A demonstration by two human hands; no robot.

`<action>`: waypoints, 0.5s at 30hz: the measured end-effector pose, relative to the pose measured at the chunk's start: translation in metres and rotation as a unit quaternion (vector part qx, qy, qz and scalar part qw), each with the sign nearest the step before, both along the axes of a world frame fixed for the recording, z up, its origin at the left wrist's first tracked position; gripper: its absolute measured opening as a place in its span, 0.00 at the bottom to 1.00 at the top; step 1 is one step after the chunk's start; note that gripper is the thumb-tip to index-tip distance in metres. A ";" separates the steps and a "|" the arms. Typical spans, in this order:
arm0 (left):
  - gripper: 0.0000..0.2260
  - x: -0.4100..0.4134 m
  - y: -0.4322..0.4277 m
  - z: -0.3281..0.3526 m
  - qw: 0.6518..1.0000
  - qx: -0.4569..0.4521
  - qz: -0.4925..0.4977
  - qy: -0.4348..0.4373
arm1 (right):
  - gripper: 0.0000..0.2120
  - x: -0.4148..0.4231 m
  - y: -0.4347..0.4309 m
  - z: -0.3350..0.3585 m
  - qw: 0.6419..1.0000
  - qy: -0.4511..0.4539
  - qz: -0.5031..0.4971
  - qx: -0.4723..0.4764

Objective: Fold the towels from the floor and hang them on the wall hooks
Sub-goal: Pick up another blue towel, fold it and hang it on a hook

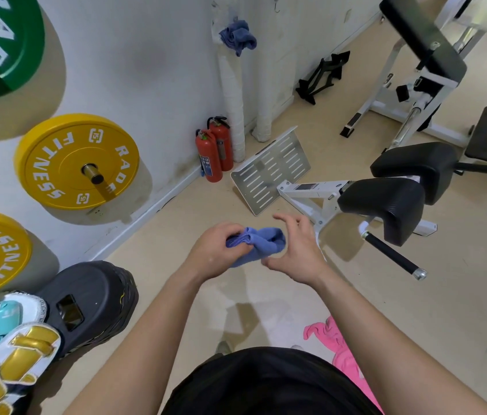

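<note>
We see the left hand (215, 251) gripping the blue towel (263, 244), the right hand (297, 250) loosely open just beside it.

Towel (255, 242) between hands, above floor (266, 295).

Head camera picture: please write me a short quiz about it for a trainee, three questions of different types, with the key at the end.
1. True or false: the pink towel hangs on a wall hook.
2. Choose one. The left hand grips: A) the held blue towel; B) the pink towel; C) nothing.
3. How many towels already hang on the wall?
Key: 1 false, the pink towel lies on the floor. 2 A. 3 one, the hung blue towel.
</note>
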State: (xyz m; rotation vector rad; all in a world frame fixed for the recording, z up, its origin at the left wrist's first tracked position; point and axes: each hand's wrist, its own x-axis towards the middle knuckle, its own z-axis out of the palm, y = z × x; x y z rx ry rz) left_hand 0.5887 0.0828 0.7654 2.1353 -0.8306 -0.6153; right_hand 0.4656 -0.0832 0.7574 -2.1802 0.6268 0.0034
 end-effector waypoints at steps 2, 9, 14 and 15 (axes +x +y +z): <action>0.05 0.004 0.003 0.011 0.997 0.018 -0.070 0.012 | 0.44 0.003 -0.002 0.000 0.995 0.054 0.077 -0.027; 0.07 -0.001 0.005 0.000 0.992 -0.025 0.105 0.066 | 0.12 -0.004 -0.007 -0.004 0.973 0.052 0.018 0.222; 0.13 -0.018 -0.011 -0.018 0.974 -0.035 0.221 0.029 | 0.07 -0.010 -0.005 -0.009 0.903 -0.122 -0.160 0.379; 0.13 -0.022 -0.018 -0.016 0.970 -0.044 0.234 0.041 | 0.06 -0.009 -0.001 -0.011 0.899 -0.133 -0.192 0.371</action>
